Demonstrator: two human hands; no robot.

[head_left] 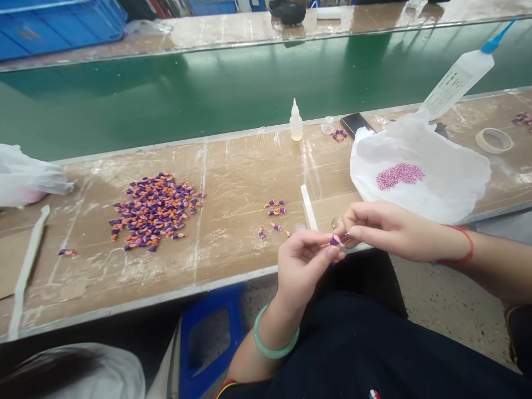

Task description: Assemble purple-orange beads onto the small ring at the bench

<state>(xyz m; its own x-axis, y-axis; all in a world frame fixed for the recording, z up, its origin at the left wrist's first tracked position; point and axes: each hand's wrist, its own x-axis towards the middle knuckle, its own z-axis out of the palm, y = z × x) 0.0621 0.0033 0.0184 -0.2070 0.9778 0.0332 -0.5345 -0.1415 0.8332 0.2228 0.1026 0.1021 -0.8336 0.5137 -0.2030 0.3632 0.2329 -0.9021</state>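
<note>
My left hand [305,257] is pinched on a small purple and orange cone piece [334,240] just off the table's front edge. My right hand [380,227] has its fingers curled and its fingertips meet the same piece from the right. A few loose cone pieces [275,210] lie on the table just left of my hands. A big pile of purple and orange cone pieces [154,210] lies further left. A white bag [449,177] spread to the right carries a patch of tiny pink beads [399,175].
A small glue bottle [296,121] stands at the table's far edge, with a phone [356,124] beside it. A large tilted squeeze bottle [457,80] leans over the bag. A tape roll [494,139] lies far right. A green conveyor belt [208,88] runs behind. A blue stool [210,332] is below.
</note>
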